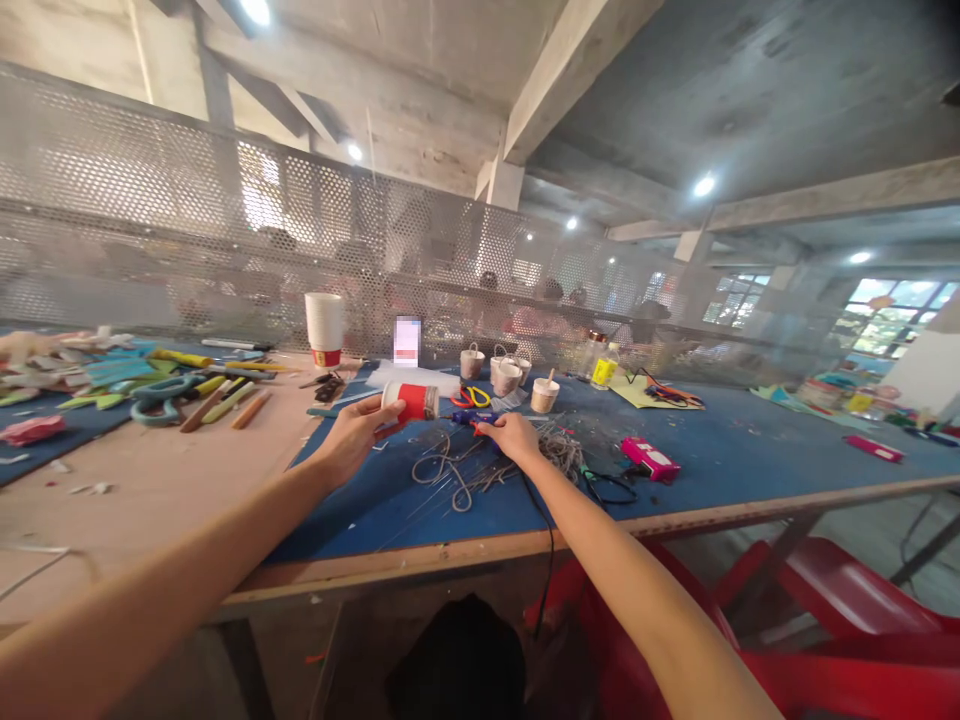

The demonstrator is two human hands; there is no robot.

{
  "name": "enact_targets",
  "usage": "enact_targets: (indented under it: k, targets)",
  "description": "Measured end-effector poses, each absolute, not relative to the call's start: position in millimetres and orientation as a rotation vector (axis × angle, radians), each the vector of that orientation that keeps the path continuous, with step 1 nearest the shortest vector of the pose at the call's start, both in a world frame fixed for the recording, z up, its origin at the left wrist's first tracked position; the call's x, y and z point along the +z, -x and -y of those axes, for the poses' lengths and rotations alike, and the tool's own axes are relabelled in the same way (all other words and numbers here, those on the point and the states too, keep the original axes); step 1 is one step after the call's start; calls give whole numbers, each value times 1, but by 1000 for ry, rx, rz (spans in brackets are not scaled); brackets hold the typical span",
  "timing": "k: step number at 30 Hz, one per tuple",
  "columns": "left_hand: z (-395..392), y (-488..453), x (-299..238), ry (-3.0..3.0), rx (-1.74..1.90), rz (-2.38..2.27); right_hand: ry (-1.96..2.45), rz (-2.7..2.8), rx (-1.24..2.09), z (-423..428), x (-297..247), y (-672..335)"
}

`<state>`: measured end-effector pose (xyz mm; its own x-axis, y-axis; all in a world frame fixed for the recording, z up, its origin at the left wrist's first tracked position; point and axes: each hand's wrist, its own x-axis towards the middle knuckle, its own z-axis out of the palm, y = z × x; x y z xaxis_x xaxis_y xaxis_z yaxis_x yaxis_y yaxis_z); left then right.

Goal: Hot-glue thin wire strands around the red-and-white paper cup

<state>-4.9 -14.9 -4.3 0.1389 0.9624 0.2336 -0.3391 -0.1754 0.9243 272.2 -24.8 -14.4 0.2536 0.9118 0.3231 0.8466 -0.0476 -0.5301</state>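
My left hand (358, 432) is closed around a red and white paper cup (414, 402), tipped on its side with one end toward the right. Grey cord appears wound round that right end. In my right hand (511, 438) is a blue glue gun (469, 417) with an orange trigger, its nozzle close to the cup's corded end; whether they touch I cannot tell. Beneath and beside my right hand lies a tangle of grey cord (559, 455), with one loose loop (459, 490) nearer the table edge. Yellow-and-red-handled pliers or scissors (474, 397) rest just behind the glue gun.
Several small cord-wrapped cups (507, 376) stand behind my hands, left of a yellow-labelled bottle (604, 368). A stack of paper cups (325, 325) is at the back left, near teal-handled scissors (161, 400). A pink box (649, 459) lies right. Perforated metal screen (315, 220) borders the table; red chairs (862, 590) stand below.
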Motion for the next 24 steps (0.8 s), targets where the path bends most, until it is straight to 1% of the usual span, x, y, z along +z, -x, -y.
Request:
enact_targets:
  k: [4, 7, 9, 13, 15, 16, 17, 19, 24]
  targets:
    - [17, 4, -6, -1201, 1363, -732, 1901, 1593, 36, 30, -13, -268]
    - [19, 2, -5, -1196, 1368, -728, 1716, 1647, -9, 31, -7, -261]
    - [20, 1, -4, -1189, 1364, -722, 1506, 1683, 195, 30, 0, -252]
    - [21, 1, 0, -1148, 1377, -714, 1186, 1602, 949, 24, 13, -225]
    - [20, 3, 2, -1134, 1404, -701, 1121, 1578, 1156, 20, 16, -211]
    - [20, 4, 3, -1130, 1417, -696, 1110, 1583, 1209, 19, 16, -205]
    - [19, 6, 3, -1124, 1427, -695, 1118, 1593, 1224, 17, 15, -200]
    - [17, 9, 3, -1103, 1434, -706, 1173, 1634, 1141, 15, 13, -193]
    - [15, 13, -1, -1078, 1421, -751, 1261, 1787, 620, 18, 11, -194]
